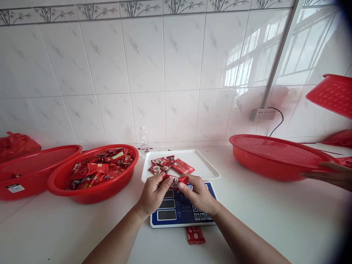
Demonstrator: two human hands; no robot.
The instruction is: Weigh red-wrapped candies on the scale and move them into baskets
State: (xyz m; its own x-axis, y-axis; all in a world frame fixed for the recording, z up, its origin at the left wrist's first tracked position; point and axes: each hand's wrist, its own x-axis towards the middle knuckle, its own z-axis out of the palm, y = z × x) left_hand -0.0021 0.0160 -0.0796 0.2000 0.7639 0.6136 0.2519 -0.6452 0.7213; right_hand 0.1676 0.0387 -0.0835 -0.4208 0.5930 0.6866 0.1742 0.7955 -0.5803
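Note:
Between my left hand [154, 192] and my right hand [200, 194] is a small red snack packet [175, 182] with white and dark lettering. Fingers and thumbs of both hands pinch it at its two ends. It is held above a blue digital scale [181, 216], near the front edge of the scale's white tray [207, 170]. Several red packets lie on the tray, among them a larger flat red packet [183, 166]. Another red packet [195, 235] lies on the table just in front of the scale, below my hands.
To the left stands a red basket [93, 197] heaped with packets, beside another red basket [24, 187]. A clear bottle [144, 141] stands behind the tray. At right, another person's hand [330, 172] touches a large red basket [264, 165]; another red basket [334, 95] is raised above.

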